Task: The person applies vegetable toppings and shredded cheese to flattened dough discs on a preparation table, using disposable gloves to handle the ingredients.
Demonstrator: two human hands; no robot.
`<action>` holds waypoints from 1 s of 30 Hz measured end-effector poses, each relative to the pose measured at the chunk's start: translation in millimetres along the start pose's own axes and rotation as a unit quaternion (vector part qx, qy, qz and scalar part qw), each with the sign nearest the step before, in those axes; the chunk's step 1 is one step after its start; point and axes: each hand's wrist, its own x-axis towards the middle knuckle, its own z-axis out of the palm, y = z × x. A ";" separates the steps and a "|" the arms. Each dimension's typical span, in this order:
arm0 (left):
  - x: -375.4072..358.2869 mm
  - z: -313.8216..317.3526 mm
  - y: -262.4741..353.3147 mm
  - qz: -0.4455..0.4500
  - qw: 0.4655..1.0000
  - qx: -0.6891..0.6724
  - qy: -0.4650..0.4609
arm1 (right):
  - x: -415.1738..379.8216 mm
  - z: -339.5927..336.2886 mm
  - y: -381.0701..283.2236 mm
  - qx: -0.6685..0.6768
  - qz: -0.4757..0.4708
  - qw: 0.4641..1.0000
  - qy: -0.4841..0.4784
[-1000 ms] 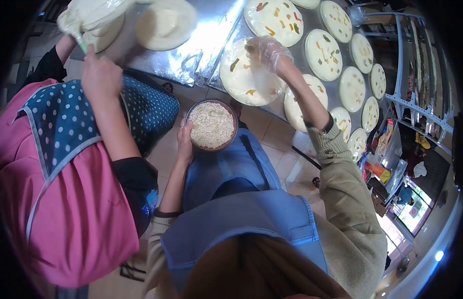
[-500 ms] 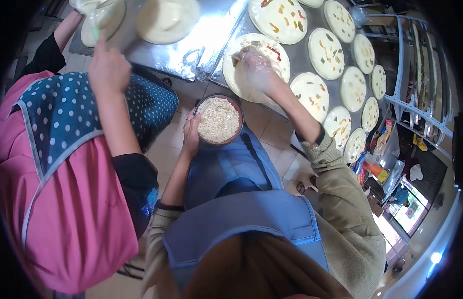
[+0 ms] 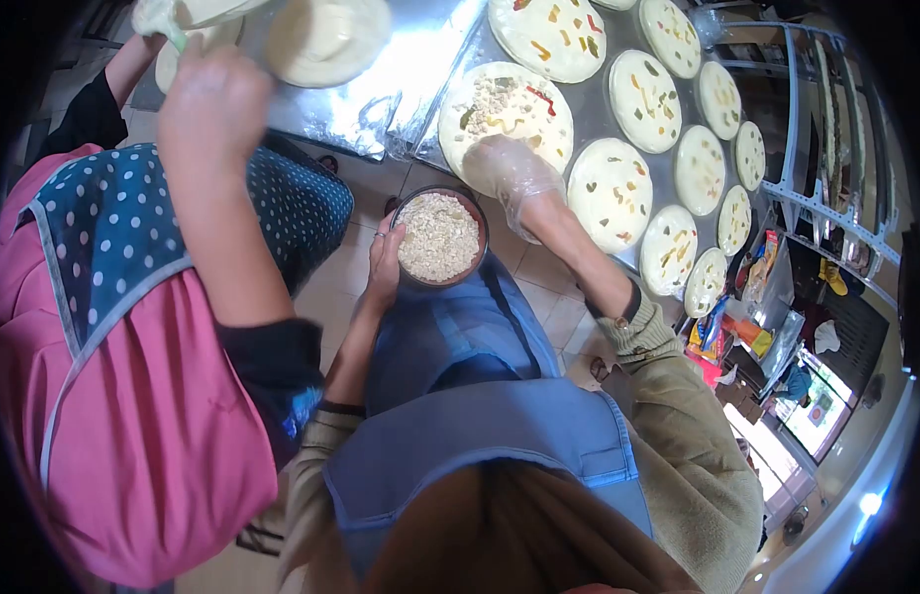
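Observation:
My left hand (image 3: 385, 262) is wrapped round the side of a dark-rimmed round bowl (image 3: 438, 236) full of pale, crumbly bits. Over the near edge of a flat dough round (image 3: 532, 131) is my right hand (image 3: 519, 180), in a clear plastic glove with its back toward me. Its fingers point down and their grip is hidden. Pale crumbs (image 3: 492, 102) lie in a patch on this round, beside red and green strips. Just right of it, another dough round (image 3: 611, 195) carries only small coloured pieces.
Several topped dough rounds (image 3: 670, 252) fill the metal tray to the right. At left a co-worker's hand (image 3: 214, 104), blurred, holds a pale green handle above plain dough (image 3: 326, 40) on another metal tray (image 3: 346, 124). A blue metal rack (image 3: 826, 203) stands at far right.
My right hand has drawn back toward me from the middle of the dough round, uncovering crumbs there. The bowl has barely moved. The co-worker's near hand has moved up and lies more blurred.

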 end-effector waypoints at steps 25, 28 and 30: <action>2.7 -3.8 -15.3 0.019 1.000 0.010 0.002 | 161.7 -44.5 82.0 -0.098 -0.002 0.994 -0.043; 4.9 -9.0 -25.0 0.035 0.998 0.046 0.018 | 180.3 -34.4 89.0 -0.101 -0.014 0.988 -0.112; 2.2 -6.5 -17.9 0.022 0.998 0.051 0.028 | 183.5 -47.4 74.5 -0.030 -0.092 0.984 -0.152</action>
